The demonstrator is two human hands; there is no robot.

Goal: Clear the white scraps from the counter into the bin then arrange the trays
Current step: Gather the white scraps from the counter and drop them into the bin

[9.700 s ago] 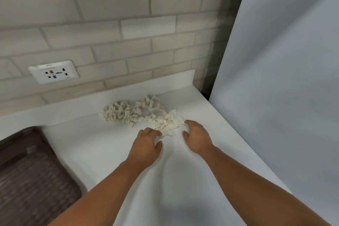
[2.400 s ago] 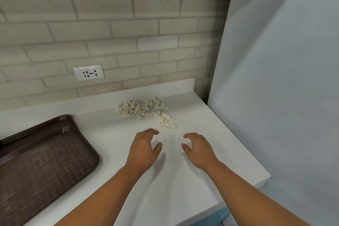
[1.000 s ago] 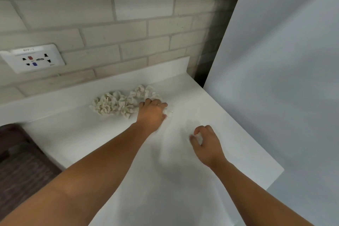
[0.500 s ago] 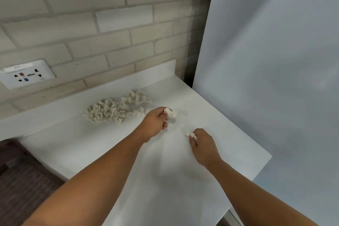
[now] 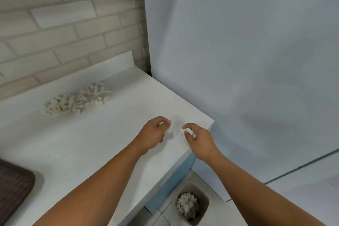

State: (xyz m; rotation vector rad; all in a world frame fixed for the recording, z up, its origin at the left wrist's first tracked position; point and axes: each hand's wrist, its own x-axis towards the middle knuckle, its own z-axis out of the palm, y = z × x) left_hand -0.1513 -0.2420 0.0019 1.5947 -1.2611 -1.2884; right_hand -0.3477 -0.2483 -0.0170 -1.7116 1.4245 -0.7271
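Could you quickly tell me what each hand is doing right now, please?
Left hand: closed on a few white scraps.
Right hand: closed on a small clump of white scraps.

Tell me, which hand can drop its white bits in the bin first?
Probably the right hand. It holds white scraps at the counter's front right corner, and the bin sits on the floor just below that corner. The left hand, also holding scraps, is farther in over the counter.
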